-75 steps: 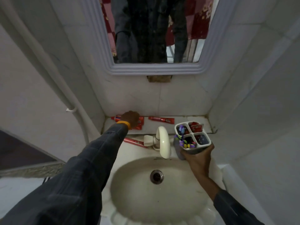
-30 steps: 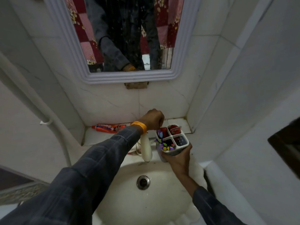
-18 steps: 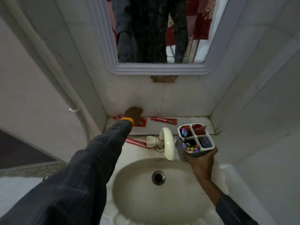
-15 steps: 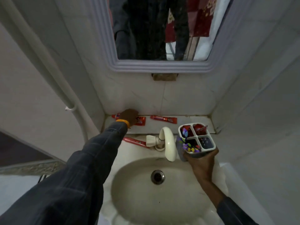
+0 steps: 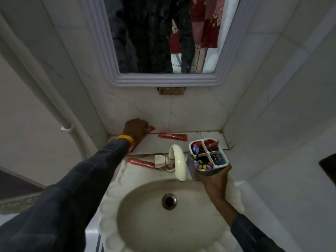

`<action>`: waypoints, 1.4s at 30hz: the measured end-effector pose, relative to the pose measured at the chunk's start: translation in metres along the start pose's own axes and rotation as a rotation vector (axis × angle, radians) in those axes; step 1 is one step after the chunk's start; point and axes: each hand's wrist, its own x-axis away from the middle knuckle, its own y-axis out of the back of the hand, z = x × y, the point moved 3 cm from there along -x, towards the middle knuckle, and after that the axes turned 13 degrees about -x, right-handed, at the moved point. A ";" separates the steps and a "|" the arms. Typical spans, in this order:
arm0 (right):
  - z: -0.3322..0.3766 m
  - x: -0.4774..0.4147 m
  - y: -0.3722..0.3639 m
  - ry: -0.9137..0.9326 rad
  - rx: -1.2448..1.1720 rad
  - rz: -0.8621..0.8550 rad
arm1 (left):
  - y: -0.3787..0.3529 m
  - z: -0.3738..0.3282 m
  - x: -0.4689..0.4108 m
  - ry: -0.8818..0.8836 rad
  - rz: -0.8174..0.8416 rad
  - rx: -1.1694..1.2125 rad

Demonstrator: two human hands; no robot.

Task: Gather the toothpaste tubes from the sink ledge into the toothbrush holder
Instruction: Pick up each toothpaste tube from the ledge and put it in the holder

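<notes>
Now the left hand (image 5: 136, 128) has closed on a tilted, lifted toothpaste tube (image 5: 150, 128).

One wide-angle view only, worn on the person's head, looking forward and steeply down; the sink basin (image 5: 163, 215) fills the near centre, its drain almost straight below; the ledge (image 5: 200, 140) and tiled wall lie far, the mirror (image 5: 163, 42) topping the frame; both sleeves enter from the near corners, left and right; straight edges bow toward the borders; no second view shares the scene.
</notes>
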 end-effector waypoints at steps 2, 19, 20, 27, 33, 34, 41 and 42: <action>0.002 0.001 -0.001 -0.016 -0.018 0.006 | 0.036 -0.012 0.003 -0.044 -0.079 0.047; 0.009 -0.001 0.002 -0.052 -0.103 0.059 | 0.080 -0.152 0.019 -0.302 -0.081 0.372; 0.009 -0.001 0.003 -0.047 -0.105 0.060 | 0.077 -0.154 0.019 -0.305 -0.067 0.355; 0.001 -0.002 0.006 -0.038 -0.084 0.049 | 0.053 -0.167 0.010 -0.316 0.107 0.241; -0.002 -0.004 0.006 -0.020 -0.074 0.044 | 0.050 -0.172 -0.002 -0.310 0.168 0.193; -0.002 -0.003 0.006 -0.016 -0.074 0.043 | 0.049 -0.172 -0.002 -0.313 0.197 0.194; -0.002 -0.006 0.006 -0.013 -0.063 0.059 | 0.045 -0.173 0.007 -0.327 0.181 0.200; -0.002 -0.006 0.006 -0.010 -0.061 0.062 | 0.044 -0.173 0.008 -0.326 0.169 0.192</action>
